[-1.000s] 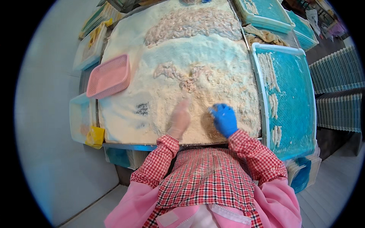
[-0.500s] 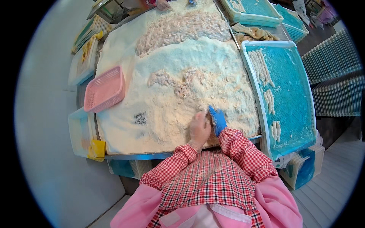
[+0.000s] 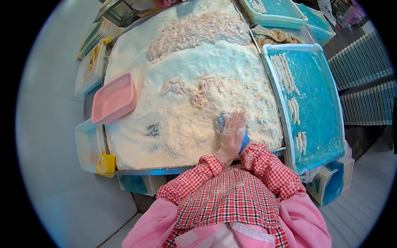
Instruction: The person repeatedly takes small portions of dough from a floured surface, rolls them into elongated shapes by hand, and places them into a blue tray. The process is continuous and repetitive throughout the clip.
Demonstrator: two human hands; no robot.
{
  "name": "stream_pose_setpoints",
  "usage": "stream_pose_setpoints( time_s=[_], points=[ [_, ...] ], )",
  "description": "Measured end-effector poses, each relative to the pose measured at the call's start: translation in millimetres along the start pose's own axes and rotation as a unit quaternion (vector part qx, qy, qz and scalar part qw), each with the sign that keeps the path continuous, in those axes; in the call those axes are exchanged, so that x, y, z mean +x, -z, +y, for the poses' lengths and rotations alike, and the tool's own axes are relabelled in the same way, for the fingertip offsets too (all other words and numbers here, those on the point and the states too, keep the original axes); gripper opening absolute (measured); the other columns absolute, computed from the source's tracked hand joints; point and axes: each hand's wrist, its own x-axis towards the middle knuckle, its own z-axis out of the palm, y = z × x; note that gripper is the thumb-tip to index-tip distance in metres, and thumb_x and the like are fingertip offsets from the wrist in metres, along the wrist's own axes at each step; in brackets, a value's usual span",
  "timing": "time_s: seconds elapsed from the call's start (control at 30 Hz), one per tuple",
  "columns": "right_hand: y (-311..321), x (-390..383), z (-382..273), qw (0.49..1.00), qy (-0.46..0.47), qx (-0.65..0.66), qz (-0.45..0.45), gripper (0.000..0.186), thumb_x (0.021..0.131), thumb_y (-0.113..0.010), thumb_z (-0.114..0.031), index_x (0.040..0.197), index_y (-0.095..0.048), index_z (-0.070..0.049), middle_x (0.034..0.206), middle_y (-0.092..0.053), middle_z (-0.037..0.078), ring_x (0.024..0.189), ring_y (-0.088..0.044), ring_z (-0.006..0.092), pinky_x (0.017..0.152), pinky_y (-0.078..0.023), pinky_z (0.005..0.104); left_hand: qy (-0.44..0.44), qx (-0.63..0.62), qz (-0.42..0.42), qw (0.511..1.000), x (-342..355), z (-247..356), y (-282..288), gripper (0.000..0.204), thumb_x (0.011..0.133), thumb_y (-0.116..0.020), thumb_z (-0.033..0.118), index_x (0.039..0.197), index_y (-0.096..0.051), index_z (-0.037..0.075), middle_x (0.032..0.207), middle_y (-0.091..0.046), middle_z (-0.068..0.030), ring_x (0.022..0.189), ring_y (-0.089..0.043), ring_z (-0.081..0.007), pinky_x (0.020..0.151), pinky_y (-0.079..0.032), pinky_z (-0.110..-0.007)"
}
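My left hand point(image 3: 234, 131), in a thin clear glove, lies over my right with its fingers stretched out. Beneath it is my right hand point(image 3: 245, 141), in a blue glove, mostly covered; its flour-dusted fingertips show at the left side. Whether anything is pressed between the two palms is hidden. Both hands are at the near edge of a table spread with pale flour point(image 3: 182, 136). Just beyond them, small clumps of pinkish, meat-like strips point(image 3: 199, 99) lie partly coated in the flour.
A larger heap of wet pinkish strips point(image 3: 198, 31) covers the table's far part. On the left sits a pink basket point(image 3: 113, 99). To the right, a blue-lined tray point(image 3: 316, 103) holds rows of floured strips point(image 3: 284, 72). Stacked racks point(image 3: 362, 62) stand farther right.
My left hand has moved right, onto the right hand, with its fingers now straight. The right hand's fingertips have shifted left. A co-worker's hand at the far edge has left the view.
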Motion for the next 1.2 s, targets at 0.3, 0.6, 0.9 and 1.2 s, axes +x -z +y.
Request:
stream_pose_setpoints(
  time_s=[0.3,0.6,0.9,1.2],
  points=[
    [-96,27,-129,0.812,-0.364,-0.399,0.222,0.032,0.093,-0.053,-0.037,0.113,-0.058,-0.012,0.082,-0.06,0.0,0.065,-0.056,0.0124,0.056,-0.053,0.0328,-0.03,0.24,-0.237,0.941,-54,-74,22,0.065,0.088,-0.054,0.036,0.138,-0.037,-0.001,0.147,-0.032,-0.0202,0.138,-0.026,-0.0336,0.113,-0.015,-0.051],
    [-169,108,-332,0.72,-0.075,-0.654,0.219,0.05,0.096,-0.046,-0.044,0.128,-0.049,-0.007,0.105,-0.062,0.006,0.082,-0.059,0.0147,0.069,-0.051,0.0321,0.415,0.062,0.163,0.893,6,-175,45,0.052,0.089,-0.058,0.022,0.133,-0.043,-0.001,0.131,-0.048,-0.0181,0.122,-0.045,-0.029,0.102,-0.036,-0.037],
    [-169,100,-343,0.537,-0.121,-0.816,0.173,0.059,0.097,-0.038,-0.051,0.135,-0.045,-0.006,0.114,-0.061,0.011,0.099,-0.058,0.0225,0.088,-0.046,0.0373,0.342,-0.136,0.172,0.914,23,-130,47,0.026,0.087,-0.061,0.015,0.11,-0.061,0.004,0.089,-0.064,-0.0046,0.075,-0.061,-0.0149,0.069,-0.048,-0.028],
    [-150,90,-306,0.433,0.084,-0.897,0.036,0.036,0.094,-0.054,-0.022,0.126,-0.055,-0.005,0.12,-0.062,0.012,0.105,-0.059,0.0161,0.089,-0.046,0.0322,0.151,0.075,0.154,0.974,-34,-128,72,0.027,0.088,-0.058,0.018,0.113,-0.064,0.009,0.096,-0.068,-0.0135,0.078,-0.065,-0.0271,0.073,-0.051,-0.035]
  ],
)
